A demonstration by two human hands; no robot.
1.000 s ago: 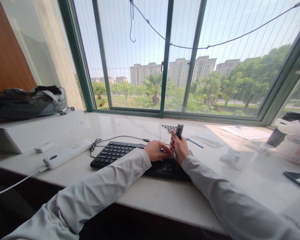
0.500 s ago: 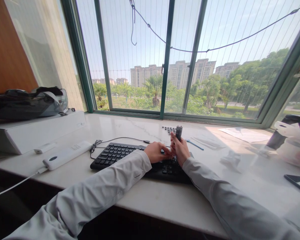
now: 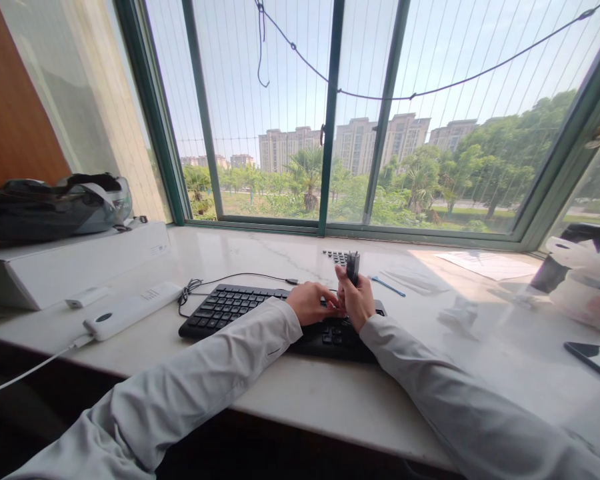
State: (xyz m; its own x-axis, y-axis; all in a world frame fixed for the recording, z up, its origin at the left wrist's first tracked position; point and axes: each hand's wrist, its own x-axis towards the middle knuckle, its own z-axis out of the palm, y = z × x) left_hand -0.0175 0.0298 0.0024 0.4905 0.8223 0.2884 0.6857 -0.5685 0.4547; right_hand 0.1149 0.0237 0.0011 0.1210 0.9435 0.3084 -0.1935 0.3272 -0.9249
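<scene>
A black keyboard [image 3: 230,307] lies on the pale marble sill [image 3: 310,393], its cable coiled at its far left corner. My right hand [image 3: 359,301] is over the keyboard's right part, closed around a small dark upright tool [image 3: 353,267]. My left hand [image 3: 311,302] rests on the keys just left of it, fingertips pinched toward the right hand; whether it holds anything is hidden. A small group of loose dark keycaps [image 3: 335,255] lies on the sill behind the hands.
A white power strip [image 3: 133,309] and a white box [image 3: 75,263] with a dark bag [image 3: 55,207] on top are at the left. A blue pen [image 3: 387,286], papers [image 3: 485,264], a plastic bag [image 3: 587,280] and a phone [image 3: 593,357] lie to the right. Windows stand behind.
Both hands stay together over the keyboard's right part. The tool in my right hand has tilted slightly and the view has shifted a little.
</scene>
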